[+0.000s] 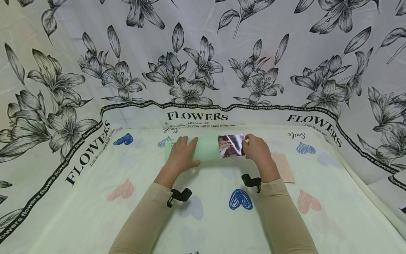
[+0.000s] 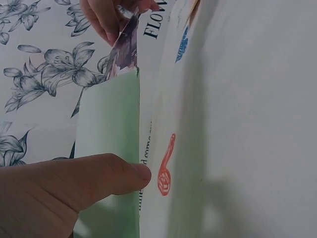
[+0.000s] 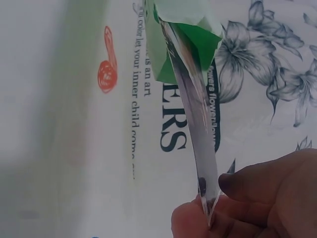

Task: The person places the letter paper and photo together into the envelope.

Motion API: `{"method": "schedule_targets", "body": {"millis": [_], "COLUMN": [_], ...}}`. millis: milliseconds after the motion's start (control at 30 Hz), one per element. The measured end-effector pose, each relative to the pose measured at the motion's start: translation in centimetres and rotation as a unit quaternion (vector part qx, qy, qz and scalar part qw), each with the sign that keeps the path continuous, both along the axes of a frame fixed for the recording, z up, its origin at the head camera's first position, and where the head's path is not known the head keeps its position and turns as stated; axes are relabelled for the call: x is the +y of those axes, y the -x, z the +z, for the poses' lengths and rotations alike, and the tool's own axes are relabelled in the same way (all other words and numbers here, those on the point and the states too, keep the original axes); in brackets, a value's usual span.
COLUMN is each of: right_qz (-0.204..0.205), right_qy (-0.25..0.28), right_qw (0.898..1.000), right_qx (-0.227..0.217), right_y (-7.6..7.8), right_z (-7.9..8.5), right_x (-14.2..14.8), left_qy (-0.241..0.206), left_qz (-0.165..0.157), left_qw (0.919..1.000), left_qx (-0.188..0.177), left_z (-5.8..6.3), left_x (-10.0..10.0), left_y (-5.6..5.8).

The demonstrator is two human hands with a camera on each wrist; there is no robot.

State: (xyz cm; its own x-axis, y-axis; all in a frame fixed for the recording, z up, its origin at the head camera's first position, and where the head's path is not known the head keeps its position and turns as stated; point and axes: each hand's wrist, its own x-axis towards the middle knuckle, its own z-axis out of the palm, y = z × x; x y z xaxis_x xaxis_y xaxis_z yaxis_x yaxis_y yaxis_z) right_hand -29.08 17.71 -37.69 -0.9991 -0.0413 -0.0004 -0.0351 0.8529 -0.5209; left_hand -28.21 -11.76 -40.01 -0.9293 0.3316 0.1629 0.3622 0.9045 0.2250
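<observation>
A pale green envelope [image 1: 206, 148] is held lengthwise above the cloth, its mouth facing right. My left hand [image 1: 181, 155] grips its left part, with the thumb [image 2: 119, 173] along the near edge in the left wrist view. Out of the mouth sticks a glossy photo [image 1: 231, 145] printed in dark purple and pink. Its outer end is pinched between thumb and fingers of my right hand [image 1: 256, 148]. From the right wrist view, the photo [image 3: 195, 109] stands partly inside the gaping envelope [image 3: 166, 54]; its inner end is hidden.
An orange-pink sheet of paper [image 1: 283, 167] lies on the table to the right, partly behind the right wrist. A white cloth [image 1: 215, 225] printed with hearts covers the table. Behind it hangs a flower-printed curtain [image 1: 127, 46]. Each wrist wears a black camera mount [image 1: 181, 195].
</observation>
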Motion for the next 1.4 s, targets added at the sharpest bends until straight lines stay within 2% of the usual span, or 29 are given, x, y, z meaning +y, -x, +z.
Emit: {"method": "schedule_targets", "body": {"millis": [233,633,933,1200,1400], "right_qz": [0.003,0.017,0.002,-0.006,0.004], "right_qy": [-0.008,-0.019,-0.009,-0.018,-0.022], "right_qw": [1.0,1.0,1.0,0.999,1.0], "right_qx": [-0.026,-0.001,0.02,0.028,0.013], "right_y": [0.0,-0.1,-0.1,-0.1,0.0], "right_z": [0.0,0.2,0.3,0.4,0.4], "right_x": [-0.5,0.0,0.2,0.9,1.2], "left_qy": [-0.01,-0.012,-0.01,-0.009,-0.015], "left_qz": [-0.004,-0.001,0.003,0.009,0.011], "left_qw": [0.9999,0.9999,0.9999,0.9999,0.9998], "left_qx": [0.001,0.009,0.014,0.006,0.006], "left_z": [0.0,-0.1,-0.1,0.0,0.2], "left_x": [0.1,0.1,0.2,0.0,-0.1], "left_y": [-0.2,-0.1,0.0,-0.1,-0.2]}}
